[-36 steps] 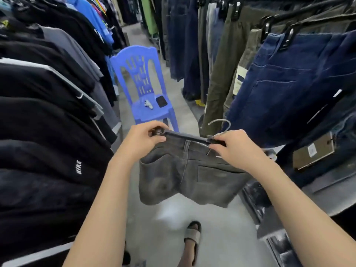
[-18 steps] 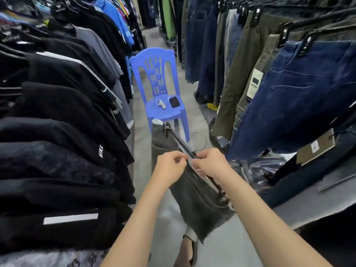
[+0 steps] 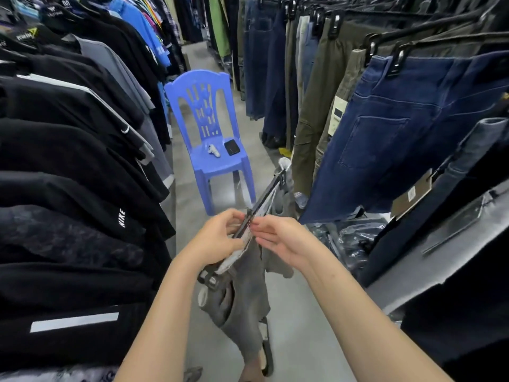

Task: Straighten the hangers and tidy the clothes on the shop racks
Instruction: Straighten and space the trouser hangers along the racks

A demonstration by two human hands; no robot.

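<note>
1. My left hand [image 3: 220,239] is curled round the black clip hanger [image 3: 263,197]. It grips the bar and the waistband together, near the middle.
2. My right hand [image 3: 283,242] is mostly open, with the fingers nearly straight. The fingertips [image 3: 257,230] touch the waistband edge just beside the left hand, and I see nothing gripped in it.
3. The grey shorts [image 3: 245,299] are off the rack, out in the aisle in front of me. They hang from the steeply tilted hanger, one clip low by my left wrist and the other end high toward the chair. The fabric droops in a bunch. I cannot tell whether the far clip has hold of it.
4. I judge this pair half done. The waistband is being seated in the clips, and it has yet to be levelled and hung back on a rail.
5. On the right rack, the denim shorts [image 3: 399,128] and olive trousers [image 3: 311,111] hang in a fairly even row. On the left, the black tops [image 3: 68,166] are packed close. I cannot tell how many of these have been tidied.
6. Further out, a blue chair [image 3: 197,78] stands in the aisle with a phone [image 3: 231,147] on its seat. Plastic-wrapped bundles [image 3: 355,238] lie on the floor under the right rack.
</note>
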